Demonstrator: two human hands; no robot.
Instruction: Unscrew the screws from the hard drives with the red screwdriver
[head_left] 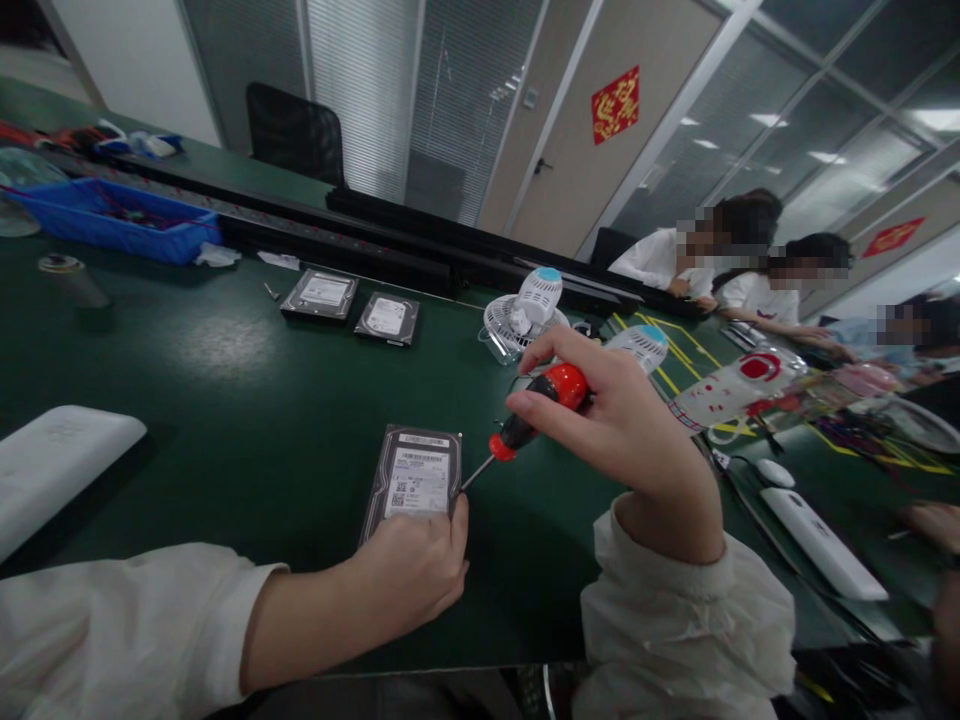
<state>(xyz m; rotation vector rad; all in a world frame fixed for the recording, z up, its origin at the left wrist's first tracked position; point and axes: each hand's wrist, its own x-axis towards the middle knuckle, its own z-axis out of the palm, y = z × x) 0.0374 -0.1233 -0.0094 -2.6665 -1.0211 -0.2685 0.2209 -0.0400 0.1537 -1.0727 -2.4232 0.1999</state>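
A hard drive (420,470) with a white label lies on the green table in front of me. My left hand (424,550) is closed over its near end, with the index finger along the right edge beside the screwdriver's tip. My right hand (600,400) is wrapped round the red and black handle of a screwdriver (517,425). The screwdriver's shaft slants down to the left, and its tip meets the drive's right edge near my left fingertip. Whether the tip sits in a screw is too small to tell.
Two more hard drives, one (321,295) left of the other (388,318), lie farther back. A blue bin (127,225) stands far left, near a metal cylinder (75,280). White fans (525,310) lie beyond my right hand. Several people sit at the right.
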